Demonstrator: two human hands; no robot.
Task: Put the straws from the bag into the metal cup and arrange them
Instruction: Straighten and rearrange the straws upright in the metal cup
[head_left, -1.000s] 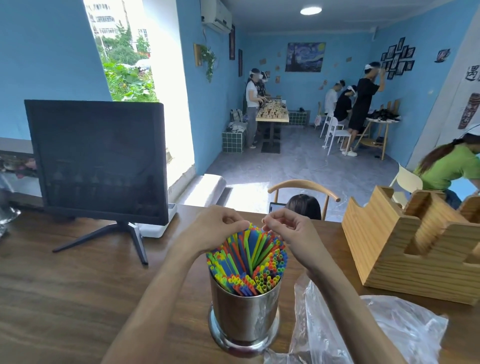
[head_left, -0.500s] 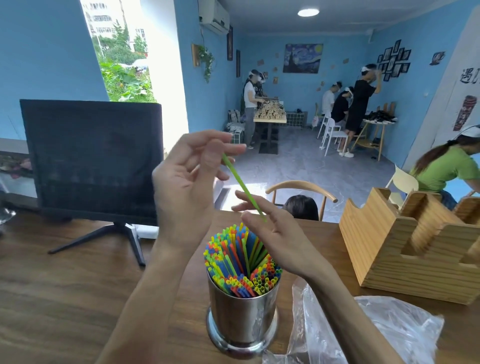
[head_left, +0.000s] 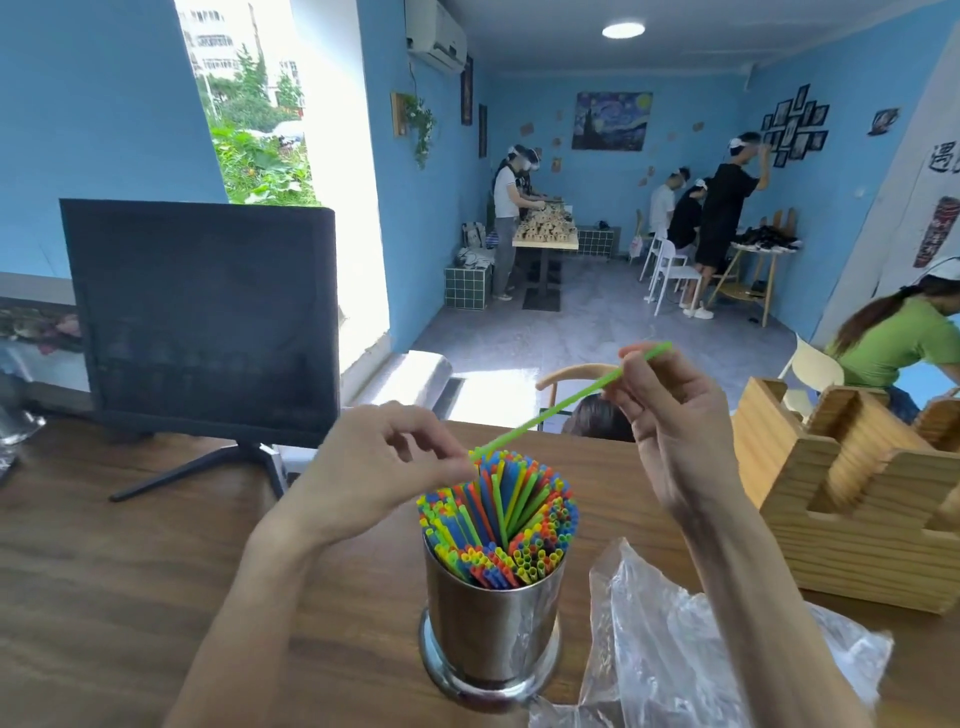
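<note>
A shiny metal cup (head_left: 491, 623) stands on the wooden table (head_left: 130, 571) near its front edge, packed with several coloured straws (head_left: 498, 519) fanned out above the rim. A single green straw (head_left: 550, 408) slants over the cup, low at the left and high at the right. My right hand (head_left: 675, 415) pinches it near the upper end. My left hand (head_left: 384, 467), fingers curled, pinches the lower tip just above the bundle. A crumpled clear plastic bag (head_left: 675, 649) lies right of the cup under my right forearm.
A black monitor (head_left: 202, 317) on a stand sits at the back left of the table. A wooden slotted holder (head_left: 857, 493) stands at the right. A chair back and a person's head show beyond the far edge; other people work farther off.
My left hand lifted a green straw out of the bundle. The straw now tilts the other way, my right hand raised at its upper end and my left hand lowered to the cup.
</note>
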